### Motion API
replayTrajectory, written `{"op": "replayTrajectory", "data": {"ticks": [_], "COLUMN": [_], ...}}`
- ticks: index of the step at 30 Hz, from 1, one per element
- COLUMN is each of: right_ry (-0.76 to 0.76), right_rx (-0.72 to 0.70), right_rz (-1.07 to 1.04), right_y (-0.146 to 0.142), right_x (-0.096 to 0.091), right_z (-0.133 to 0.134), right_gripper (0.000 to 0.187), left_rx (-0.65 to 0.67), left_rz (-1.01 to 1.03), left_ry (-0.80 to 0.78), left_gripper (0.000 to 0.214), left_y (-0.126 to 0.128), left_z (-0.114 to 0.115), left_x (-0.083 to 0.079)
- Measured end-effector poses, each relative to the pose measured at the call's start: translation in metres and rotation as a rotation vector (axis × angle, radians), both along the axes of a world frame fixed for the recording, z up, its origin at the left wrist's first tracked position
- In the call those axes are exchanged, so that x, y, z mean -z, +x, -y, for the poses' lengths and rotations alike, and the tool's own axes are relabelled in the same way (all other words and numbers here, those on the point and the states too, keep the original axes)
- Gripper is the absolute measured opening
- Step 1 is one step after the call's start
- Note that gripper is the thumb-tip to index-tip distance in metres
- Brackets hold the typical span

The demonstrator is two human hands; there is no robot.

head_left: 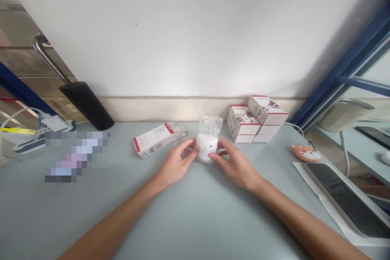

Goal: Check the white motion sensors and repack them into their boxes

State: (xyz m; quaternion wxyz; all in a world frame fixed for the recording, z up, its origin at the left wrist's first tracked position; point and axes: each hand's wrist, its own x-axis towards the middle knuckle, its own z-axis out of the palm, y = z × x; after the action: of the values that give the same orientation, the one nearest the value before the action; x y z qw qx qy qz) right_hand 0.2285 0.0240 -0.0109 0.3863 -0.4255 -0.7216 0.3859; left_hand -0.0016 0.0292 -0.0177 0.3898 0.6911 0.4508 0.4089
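One left hand (177,161), one right hand (237,163), both partly curled, gripping a white device (206,143) between them

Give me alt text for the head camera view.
A person's left hand and right hand hold a white device, a clear plastic bag at its top, at a grey table. A box lies to the left; more boxes are stacked to the right.

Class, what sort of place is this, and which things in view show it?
Probably a small indoor workstation, though whether at home or work is unclear: a grey tabletop against a pale wall, small printed boxes stacked at the back, and a power strip on the left.
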Motion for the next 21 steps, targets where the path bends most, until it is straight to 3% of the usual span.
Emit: {"op": "replayTrajectory", "data": {"ticks": [5,8,12,17,21], "right_ry": [0.068,0.107,0.043,0.021,0.077], "right_rx": [-0.027,-0.013,-0.005,0.034,0.044], "right_rz": [0.188,0.256,0.178,0.132,0.221], "right_y": [0.0061,0.007,0.0061,0.0057,0.006], "right_x": [0.0029,0.0018,0.0008,0.0033,0.003], "right_z": [-0.0015,0.0003,0.0009,-0.0018,-0.0018], "right_gripper": [0.026,0.029,0.042,0.029,0.022], "left_rx": [0.04,0.079,0.13,0.154,0.163], "left_rz": [0.095,0.054,-0.024,-0.026,0.085], "left_ry": [-0.058,-0.068,-0.052,-0.064,-0.017], "left_gripper": [0.061,0.051,0.045,0.05,0.071], "left_y": [-0.0022,-0.0022,-0.0045,-0.0068,-0.0046], "left_z": [0.0057,0.0051,-0.0002,-0.0008,0.0029], "left_x": [-0.01,-0.0099,-0.004,-0.0028,-0.0055]}}
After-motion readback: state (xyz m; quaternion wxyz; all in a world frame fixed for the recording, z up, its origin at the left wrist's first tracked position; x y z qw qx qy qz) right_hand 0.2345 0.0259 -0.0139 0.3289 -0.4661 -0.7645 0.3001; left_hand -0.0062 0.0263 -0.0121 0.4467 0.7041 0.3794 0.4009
